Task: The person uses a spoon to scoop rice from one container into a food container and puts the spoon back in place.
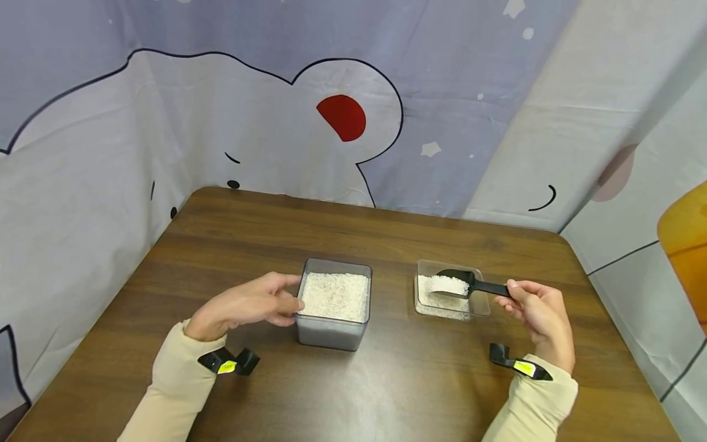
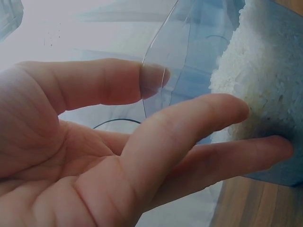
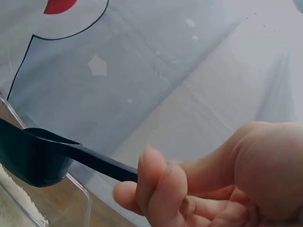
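A deep, see-through grey container (image 1: 335, 334) filled with rice (image 1: 336, 297) stands near the table's middle. My left hand (image 1: 256, 305) holds its left side, the thumb tip over the rim and the other fingers along the outer wall. In the left wrist view, the thumb (image 2: 109, 81) shows through the clear plastic. My right hand (image 1: 544, 316) pinches the handle of a black scoop (image 1: 488, 287) between thumb and fingers. White rice fills the scoop, which is over a shallow clear tray (image 1: 480, 305) with rice in it. Whether scoop and tray touch, I cannot tell.
The brown wooden table (image 1: 265, 221) has rounded far corners. A printed curtain (image 1: 265, 123) with cartoon shapes hangs behind it and along both sides. Each wrist carries a black mount with a yellow label.
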The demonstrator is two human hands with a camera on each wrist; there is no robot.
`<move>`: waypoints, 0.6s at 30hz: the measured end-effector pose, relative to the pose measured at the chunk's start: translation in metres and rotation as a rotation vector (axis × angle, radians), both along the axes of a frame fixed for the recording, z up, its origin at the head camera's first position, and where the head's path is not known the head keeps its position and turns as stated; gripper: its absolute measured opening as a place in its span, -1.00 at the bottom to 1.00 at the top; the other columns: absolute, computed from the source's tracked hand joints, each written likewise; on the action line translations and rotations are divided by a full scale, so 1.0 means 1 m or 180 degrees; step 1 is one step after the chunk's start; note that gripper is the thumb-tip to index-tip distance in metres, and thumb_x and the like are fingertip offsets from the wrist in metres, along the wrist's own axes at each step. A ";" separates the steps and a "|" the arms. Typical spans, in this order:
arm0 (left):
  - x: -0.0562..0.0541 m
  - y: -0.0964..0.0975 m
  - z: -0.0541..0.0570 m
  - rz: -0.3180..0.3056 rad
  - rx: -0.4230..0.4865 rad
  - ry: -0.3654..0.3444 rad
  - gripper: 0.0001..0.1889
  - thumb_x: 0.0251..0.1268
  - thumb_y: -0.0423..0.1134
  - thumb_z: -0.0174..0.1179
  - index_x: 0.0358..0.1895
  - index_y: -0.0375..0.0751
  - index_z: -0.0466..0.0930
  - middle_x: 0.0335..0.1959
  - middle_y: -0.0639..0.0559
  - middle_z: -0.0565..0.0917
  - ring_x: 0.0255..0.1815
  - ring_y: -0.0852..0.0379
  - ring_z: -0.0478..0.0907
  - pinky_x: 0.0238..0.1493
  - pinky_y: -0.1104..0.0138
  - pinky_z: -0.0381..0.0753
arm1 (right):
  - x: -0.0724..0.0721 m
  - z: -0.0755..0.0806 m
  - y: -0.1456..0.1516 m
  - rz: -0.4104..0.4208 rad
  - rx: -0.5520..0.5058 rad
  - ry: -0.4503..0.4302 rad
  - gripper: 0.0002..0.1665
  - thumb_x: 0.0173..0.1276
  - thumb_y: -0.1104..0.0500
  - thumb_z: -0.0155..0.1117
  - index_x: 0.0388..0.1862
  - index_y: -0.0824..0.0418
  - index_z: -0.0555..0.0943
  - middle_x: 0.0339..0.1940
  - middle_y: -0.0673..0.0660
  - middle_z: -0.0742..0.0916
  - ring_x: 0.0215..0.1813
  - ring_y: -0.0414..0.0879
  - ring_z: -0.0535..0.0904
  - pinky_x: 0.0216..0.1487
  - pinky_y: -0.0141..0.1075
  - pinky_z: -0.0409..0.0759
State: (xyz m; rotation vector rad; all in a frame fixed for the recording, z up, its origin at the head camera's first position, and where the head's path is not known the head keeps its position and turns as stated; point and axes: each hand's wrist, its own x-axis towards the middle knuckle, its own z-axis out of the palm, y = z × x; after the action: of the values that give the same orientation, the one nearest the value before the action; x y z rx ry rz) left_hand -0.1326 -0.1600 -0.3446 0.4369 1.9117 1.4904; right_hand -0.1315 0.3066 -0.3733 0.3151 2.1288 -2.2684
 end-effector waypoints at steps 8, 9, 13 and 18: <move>0.000 0.000 0.001 0.0020 -0.0056 0.0001 -0.33 0.31 -0.37 0.00 0.37 -0.54 -0.12 -0.08 -0.24 0.61 -0.01 -0.05 0.55 0.00 0.07 0.55 | -0.010 -0.014 0.007 -0.0092 0.0437 0.0340 -0.74 0.31 0.23 0.17 -0.25 0.49 0.50 -0.63 0.12 0.70 -0.58 -0.18 0.63 -0.55 -0.41 0.64; 0.000 0.000 0.001 0.0023 -0.0061 0.0004 -0.33 0.31 -0.36 0.00 0.37 -0.54 -0.12 -0.08 -0.24 0.61 -0.01 -0.05 0.55 -0.01 0.08 0.55 | -0.013 -0.018 0.010 -0.0062 0.0515 0.0375 -0.71 0.31 0.22 0.17 -0.23 0.50 0.49 -0.61 0.13 0.70 -0.57 -0.16 0.64 -0.53 -0.38 0.65; 0.000 0.000 0.002 0.0035 -0.0064 0.0015 -0.31 0.31 -0.36 0.01 0.37 -0.55 -0.14 -0.07 -0.25 0.61 0.01 -0.06 0.54 0.00 0.10 0.56 | -0.025 -0.037 0.027 -0.0059 0.0584 0.0495 -0.70 0.28 0.18 0.22 -0.22 0.45 0.54 -0.56 0.22 0.71 -0.54 -0.07 0.66 -0.52 -0.31 0.66; 0.001 -0.001 0.002 0.0065 -0.0069 -0.0001 -0.31 0.30 -0.36 0.02 0.36 -0.56 -0.14 -0.09 -0.25 0.61 -0.01 -0.06 0.55 -0.01 0.10 0.56 | -0.014 -0.017 0.009 -0.0070 0.0853 0.0516 -0.68 0.29 0.16 0.21 -0.22 0.46 0.52 -0.60 0.13 0.71 -0.56 -0.12 0.65 -0.53 -0.36 0.65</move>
State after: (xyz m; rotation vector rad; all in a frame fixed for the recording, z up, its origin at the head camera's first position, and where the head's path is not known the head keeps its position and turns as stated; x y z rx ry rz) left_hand -0.1318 -0.1610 -0.3425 0.4085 1.9358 1.4811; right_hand -0.1452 0.3159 -0.3901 0.1625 2.5274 -2.0842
